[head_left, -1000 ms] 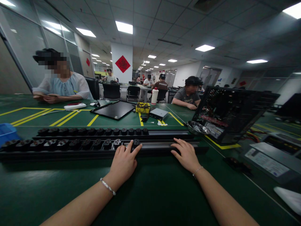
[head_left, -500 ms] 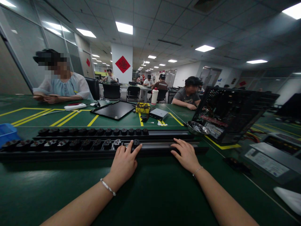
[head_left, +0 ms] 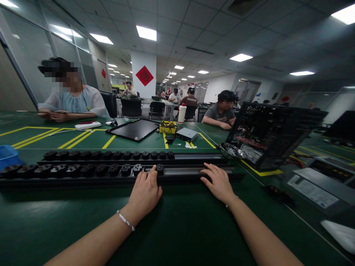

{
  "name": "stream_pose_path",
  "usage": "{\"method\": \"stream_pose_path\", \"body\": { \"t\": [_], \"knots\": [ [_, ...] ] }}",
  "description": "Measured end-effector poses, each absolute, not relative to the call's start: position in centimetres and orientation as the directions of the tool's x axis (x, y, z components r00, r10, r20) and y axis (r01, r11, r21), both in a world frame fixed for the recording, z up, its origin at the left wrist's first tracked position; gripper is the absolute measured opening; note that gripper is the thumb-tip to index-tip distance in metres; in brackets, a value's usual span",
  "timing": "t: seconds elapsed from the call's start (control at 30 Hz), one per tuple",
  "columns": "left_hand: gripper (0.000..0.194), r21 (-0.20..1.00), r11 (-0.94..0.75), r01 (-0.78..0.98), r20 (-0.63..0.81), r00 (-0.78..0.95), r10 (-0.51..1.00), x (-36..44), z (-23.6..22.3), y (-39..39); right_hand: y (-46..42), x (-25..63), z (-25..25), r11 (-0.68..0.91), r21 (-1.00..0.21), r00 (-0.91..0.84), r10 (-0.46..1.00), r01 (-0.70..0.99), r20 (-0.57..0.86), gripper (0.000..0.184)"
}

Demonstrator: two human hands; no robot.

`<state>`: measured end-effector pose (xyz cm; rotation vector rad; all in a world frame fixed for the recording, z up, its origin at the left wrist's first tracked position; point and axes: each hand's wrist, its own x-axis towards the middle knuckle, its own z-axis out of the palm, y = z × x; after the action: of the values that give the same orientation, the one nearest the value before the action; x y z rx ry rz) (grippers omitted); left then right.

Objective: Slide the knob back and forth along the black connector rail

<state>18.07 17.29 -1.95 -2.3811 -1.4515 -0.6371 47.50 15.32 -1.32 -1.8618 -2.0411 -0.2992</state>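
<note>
Two long black rails lie across the green table. The near rail carries a row of black socket modules over its left half; the far rail has a similar row. My left hand rests on the near rail with its fingers together beside the last module. My right hand lies flat on the bare right part of the near rail, fingers spread. Neither hand holds anything.
A blue bin sits at the left edge. Behind the rails lie a black panel, a yellow box, a grey box and a metal bowl. An open computer case stands at right. Other people sit across the table.
My left hand's fingers have drawn together and slid slightly left off the last module. The right hand has stayed in place.
</note>
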Motion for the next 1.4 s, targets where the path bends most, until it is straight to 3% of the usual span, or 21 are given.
{"method": "stream_pose_path", "body": {
  "t": [0.13, 0.5, 1.4],
  "knots": [
    [0.051, -0.025, -0.452, 0.892, 0.501, 0.402, 0.766, 17.98, -1.83, 17.30, 15.25, 47.41, -1.20, 0.102, -0.097, -0.056, 0.919, 0.990, 0.391, 0.032],
    [0.026, -0.053, -0.459, 0.887, 0.486, 0.424, 0.764, 17.88, -1.37, 17.32, 15.28, 47.48, -1.27, 0.099, -0.087, -0.057, 0.917, 0.991, 0.395, 0.032],
    [0.028, -0.040, -0.465, 0.884, 0.487, 0.424, 0.764, 17.90, -1.17, 17.19, 15.23, 47.44, -1.08, 0.111, -0.089, -0.068, 0.918, 0.990, 0.390, 0.034]
  ]
}}
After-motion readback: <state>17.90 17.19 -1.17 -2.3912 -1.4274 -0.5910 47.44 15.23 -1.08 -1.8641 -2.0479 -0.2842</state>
